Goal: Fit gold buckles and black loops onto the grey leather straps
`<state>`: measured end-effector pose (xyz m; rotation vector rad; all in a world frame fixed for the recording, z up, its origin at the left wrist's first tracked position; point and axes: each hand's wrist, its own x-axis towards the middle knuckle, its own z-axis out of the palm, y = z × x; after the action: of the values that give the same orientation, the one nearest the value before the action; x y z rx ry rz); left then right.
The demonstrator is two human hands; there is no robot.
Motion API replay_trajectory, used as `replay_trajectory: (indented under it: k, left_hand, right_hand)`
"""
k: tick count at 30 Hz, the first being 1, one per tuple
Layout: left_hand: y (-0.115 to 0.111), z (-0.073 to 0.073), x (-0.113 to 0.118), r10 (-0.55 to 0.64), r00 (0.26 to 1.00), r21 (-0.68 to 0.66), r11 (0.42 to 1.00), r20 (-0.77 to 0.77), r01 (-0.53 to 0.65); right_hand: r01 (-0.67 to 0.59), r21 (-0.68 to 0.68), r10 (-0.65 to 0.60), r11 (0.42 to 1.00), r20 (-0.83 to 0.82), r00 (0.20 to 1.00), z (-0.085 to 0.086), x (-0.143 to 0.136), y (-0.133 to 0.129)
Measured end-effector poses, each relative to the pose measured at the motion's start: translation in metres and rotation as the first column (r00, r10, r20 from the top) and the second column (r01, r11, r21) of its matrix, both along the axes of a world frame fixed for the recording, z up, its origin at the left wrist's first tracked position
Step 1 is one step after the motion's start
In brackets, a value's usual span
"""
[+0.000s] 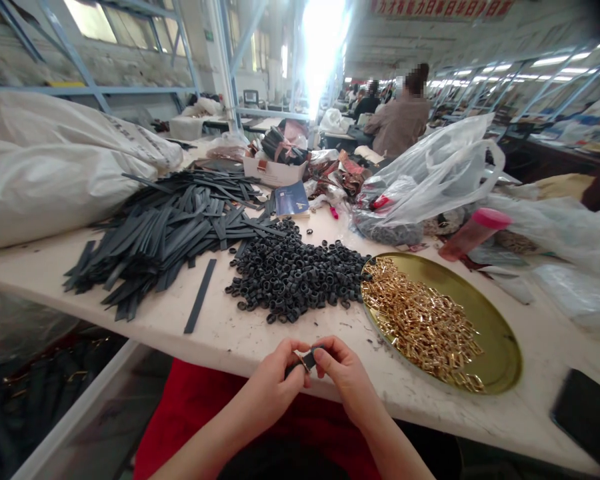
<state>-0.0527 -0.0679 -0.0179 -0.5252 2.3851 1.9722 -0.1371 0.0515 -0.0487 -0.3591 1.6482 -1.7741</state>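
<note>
Close to the table's front edge, my left hand [280, 373] and my right hand [344, 370] are almost touching, both closed on a dark grey strap [310, 358]. A small metallic glint shows by the left fingertips, perhaps a buckle; the fingers hide most of it. Just beyond my hands lies a heap of small black strap loops [295, 273]. Gold buckles [425, 327] cover much of a round gold tray [505, 353] on the right. To the left are a large pile of dark straps [170, 227] and a single strap [200, 297] lying apart.
A white sack [55, 167] bulges at the left. Behind the loops are a blue booklet [291, 199] and a filled box [275, 171]. A clear plastic bag [425, 180], a pink-lidded container [475, 233] and a dark phone-like slab [587, 413] sit rightward. A person [403, 120] sits further back.
</note>
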Motion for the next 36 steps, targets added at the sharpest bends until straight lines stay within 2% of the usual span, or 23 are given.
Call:
replay_trajectory:
  k: [4, 7, 9, 13, 17, 23, 25, 28, 31, 36]
  left_hand:
    - [0.005, 0.003, 0.008, -0.002, 1.0, 0.038, 0.999, -0.025, 0.003]
    - [0.006, 0.002, 0.011, 0.028, 0.999, -0.019, 0.999, -0.017, -0.029]
    - [0.006, 0.002, 0.014, 0.041, 0.999, -0.082, 0.996, -0.006, -0.042]
    - [0.006, 0.004, 0.019, 0.041, 0.996, -0.222, 0.975, 0.078, -0.023]
    - [0.005, 0.007, 0.022, 0.009, 0.983, -0.353, 0.934, 0.182, 0.057]
    - [0.005, 0.006, 0.022, 0.042, 0.982, -0.36, 0.933, 0.184, 0.028]
    - [0.006, 0.006, 0.021, 0.021, 0.988, -0.272, 0.962, 0.151, 0.021]
    - [0.008, 0.006, 0.019, -0.025, 0.992, 0.029, 0.999, 0.126, 0.022]
    - [0.011, 0.008, 0.015, -0.023, 0.991, 0.284, 0.959, 0.133, -0.016]
    - [0.011, 0.013, 0.012, -0.014, 0.993, 0.453, 0.891, 0.12, -0.043]
  right_hand:
    - [-0.014, -0.093, 0.019, 0.996, 0.052, 0.998, 0.006, 0.013, 0.006]
    - [0.051, -0.208, -0.003, 0.977, 0.223, 0.975, 0.009, 0.02, 0.007]
    - [0.052, -0.245, 0.037, 0.968, 0.345, 0.938, 0.01, 0.023, 0.009]
    - [-0.049, -0.28, 0.179, 0.959, 0.461, 0.869, 0.009, 0.028, 0.014]
    - [-0.163, -0.318, 0.312, 0.934, 0.504, 0.806, 0.005, 0.033, 0.019]
    - [-0.101, -0.26, 0.206, 0.96, 0.416, 0.886, 0.003, 0.037, 0.019]
    - [-0.08, -0.242, 0.165, 0.967, 0.357, 0.92, 0.002, 0.036, 0.018]
    - [0.005, -0.177, 0.048, 0.984, 0.295, 0.954, 0.0, 0.031, 0.016]
    - [0.051, -0.107, -0.028, 0.993, 0.212, 0.977, 0.001, 0.027, 0.012]
    - [0.057, -0.016, -0.054, 0.998, 0.126, 0.991, 0.005, 0.022, 0.008]
